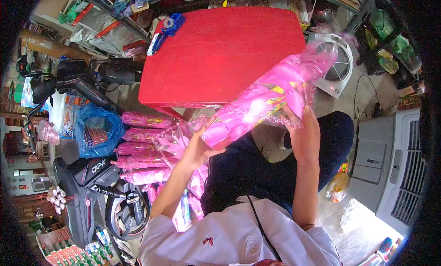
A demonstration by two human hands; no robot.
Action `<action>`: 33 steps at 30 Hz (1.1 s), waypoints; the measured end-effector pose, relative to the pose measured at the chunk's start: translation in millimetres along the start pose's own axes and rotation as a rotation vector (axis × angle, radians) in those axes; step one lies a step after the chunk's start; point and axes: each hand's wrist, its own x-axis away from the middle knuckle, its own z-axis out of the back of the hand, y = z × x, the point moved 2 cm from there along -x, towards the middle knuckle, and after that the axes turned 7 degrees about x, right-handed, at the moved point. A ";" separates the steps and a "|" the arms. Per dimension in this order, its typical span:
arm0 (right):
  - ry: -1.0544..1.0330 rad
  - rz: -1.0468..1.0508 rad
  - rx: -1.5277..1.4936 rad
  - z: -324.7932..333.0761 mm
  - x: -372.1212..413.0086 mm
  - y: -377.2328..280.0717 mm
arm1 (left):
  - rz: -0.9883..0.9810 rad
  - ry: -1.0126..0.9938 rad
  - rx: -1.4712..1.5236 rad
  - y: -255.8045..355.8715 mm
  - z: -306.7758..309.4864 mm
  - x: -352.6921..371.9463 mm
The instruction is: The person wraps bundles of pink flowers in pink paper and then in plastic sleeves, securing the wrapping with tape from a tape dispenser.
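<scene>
A long pink bundle (257, 105) in clear plastic wrap with white dots is held up over my lap, tilted from lower left to upper right. My left hand (197, 148) is wrapped round its lower end. Farther up, my right hand (298, 121) grips the bundle from its right side. The bundle's upper end is blurred and overlaps the right corner of the red table (216, 59). To the left of my left hand, several similar pink bundles (142, 148) lie in a stack.
A blue tape dispenser (172, 24) stands on the table's far left corner. A white fan (337, 66) is right of the table. At the left are a blue plastic bag (96, 130) and a motorbike (78, 197). A grey cooler unit (390, 160) stands at the right.
</scene>
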 end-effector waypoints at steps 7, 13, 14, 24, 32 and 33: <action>0.115 -0.111 -0.136 -22.3 -25.6 -5.1 | 0.131 -0.060 0.366 -43.1 13.5 -8.8; -0.008 -0.150 -0.072 -25.3 -40.4 -19.8 | 0.096 -0.069 0.424 -53.0 5.5 -3.6; -0.032 -0.151 -0.063 -24.6 -44.9 -22.3 | 0.101 -0.086 0.438 -53.6 3.5 -3.9; -0.063 -0.214 -0.100 -28.1 -72.2 3.4 | 0.171 -0.201 0.718 -56.9 -10.1 5.6; 0.021 -0.245 -0.048 -41.2 -66.9 -4.8 | 0.205 -0.283 0.841 -61.5 -17.3 10.4; 0.030 -0.246 -0.049 -42.6 -64.9 -5.9 | 0.212 -0.301 0.858 -63.1 -17.6 10.5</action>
